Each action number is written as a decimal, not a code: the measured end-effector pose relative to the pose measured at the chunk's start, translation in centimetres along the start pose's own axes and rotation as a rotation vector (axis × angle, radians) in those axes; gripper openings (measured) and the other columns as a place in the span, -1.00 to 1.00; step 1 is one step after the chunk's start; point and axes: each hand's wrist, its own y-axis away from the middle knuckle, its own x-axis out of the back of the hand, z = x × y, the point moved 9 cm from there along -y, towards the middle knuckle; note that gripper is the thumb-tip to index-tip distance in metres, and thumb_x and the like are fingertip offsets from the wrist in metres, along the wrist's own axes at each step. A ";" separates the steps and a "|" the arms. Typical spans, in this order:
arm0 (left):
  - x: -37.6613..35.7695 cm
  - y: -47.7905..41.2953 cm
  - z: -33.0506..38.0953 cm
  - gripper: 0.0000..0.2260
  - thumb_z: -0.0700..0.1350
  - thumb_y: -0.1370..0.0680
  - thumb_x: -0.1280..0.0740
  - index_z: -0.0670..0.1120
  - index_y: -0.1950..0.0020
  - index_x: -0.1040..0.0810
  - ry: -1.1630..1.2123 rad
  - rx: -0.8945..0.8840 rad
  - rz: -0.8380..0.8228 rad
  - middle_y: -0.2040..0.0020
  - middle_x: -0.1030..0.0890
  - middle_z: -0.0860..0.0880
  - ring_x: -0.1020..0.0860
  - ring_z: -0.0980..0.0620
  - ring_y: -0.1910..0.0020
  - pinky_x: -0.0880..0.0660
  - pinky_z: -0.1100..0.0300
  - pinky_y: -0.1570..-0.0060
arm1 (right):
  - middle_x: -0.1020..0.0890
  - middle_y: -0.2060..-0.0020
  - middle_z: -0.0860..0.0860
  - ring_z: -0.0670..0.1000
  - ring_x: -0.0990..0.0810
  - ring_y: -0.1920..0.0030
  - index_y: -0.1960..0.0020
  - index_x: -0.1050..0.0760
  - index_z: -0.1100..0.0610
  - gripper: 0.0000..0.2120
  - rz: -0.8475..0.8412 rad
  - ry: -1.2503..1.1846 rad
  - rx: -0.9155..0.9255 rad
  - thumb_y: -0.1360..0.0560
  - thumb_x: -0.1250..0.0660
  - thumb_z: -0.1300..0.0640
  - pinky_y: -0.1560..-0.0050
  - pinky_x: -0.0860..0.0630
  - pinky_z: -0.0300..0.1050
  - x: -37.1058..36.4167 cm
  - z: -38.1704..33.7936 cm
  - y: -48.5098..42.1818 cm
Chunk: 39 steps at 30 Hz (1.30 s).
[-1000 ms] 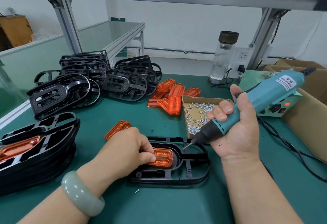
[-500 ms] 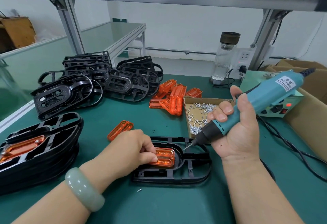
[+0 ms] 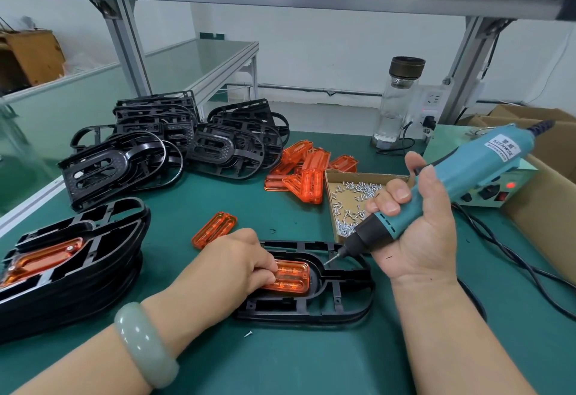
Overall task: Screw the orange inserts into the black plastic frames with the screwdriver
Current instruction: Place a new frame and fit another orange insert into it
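Starting at the left edge, a stack of black frames [image 3: 71, 288] lies on the green table [image 3: 296, 363], the top one carrying an orange piece. Behind it, further back, sits a loose heap of empty frames [image 3: 174, 148]. A single spare insert [image 3: 215, 230] lies flat just beyond the left hand [image 3: 232, 267], whose wrist wears a pale green bangle [image 3: 141, 344]. That hand's fingers are bent, their tips holding down the left end of the orange insert [image 3: 293, 279], which is seated in the rounded pocket of the black frame [image 3: 343, 291] lying flat near the table's front. A stray screw [image 3: 248, 333] rests on the table just in front of the frame. Farther back, a pile of inserts [image 3: 307, 173] touches a cardboard box of screws [image 3: 352, 198]. To the right, the right hand [image 3: 417, 232] is wrapped tightly around the teal screwdriver [image 3: 461, 176], held slanted with its bit pointing down-left, close above the frame beside the insert's upper right corner; whether the bit touches cannot be told. Behind stand a glass bottle [image 3: 399, 104] and a power unit [image 3: 498, 190].
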 end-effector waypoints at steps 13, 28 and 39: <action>0.3 0.0 -0.7 -0.93 -0.04 -0.42 -0.48 0.13 0.13 -0.68 0.145 0.012 0.009 0.19 -0.50 0.14 -0.46 0.31 0.13 -0.29 0.54 0.17 | -0.40 0.50 -0.12 -0.17 -0.38 0.54 -0.01 -0.47 0.01 -0.83 0.003 -0.007 -0.003 -0.47 -0.21 0.01 0.39 -0.42 -0.32 0.0 0.0 0.1; -0.5 -0.7 0.2 -0.85 -0.03 -0.46 -0.44 0.08 -0.01 -0.66 -0.034 -0.052 -0.132 0.11 -0.49 0.15 -0.47 0.22 0.08 -0.34 0.43 0.05 | -0.41 0.49 -0.11 -0.16 -0.39 0.53 -0.02 -0.48 0.01 -0.83 -0.012 -0.011 -0.011 -0.47 -0.21 0.01 0.37 -0.42 -0.31 0.0 0.0 -0.1; -0.5 -0.6 0.1 -0.89 -0.03 -0.49 -0.39 0.10 0.01 -0.66 -0.041 0.023 -0.080 0.11 -0.45 0.14 -0.44 0.20 0.12 -0.37 0.34 0.03 | -0.41 0.50 -0.12 -0.16 -0.39 0.53 -0.02 -0.48 0.01 -0.83 -0.023 -0.019 -0.020 -0.47 -0.20 0.01 0.38 -0.42 -0.32 -0.1 0.2 -0.1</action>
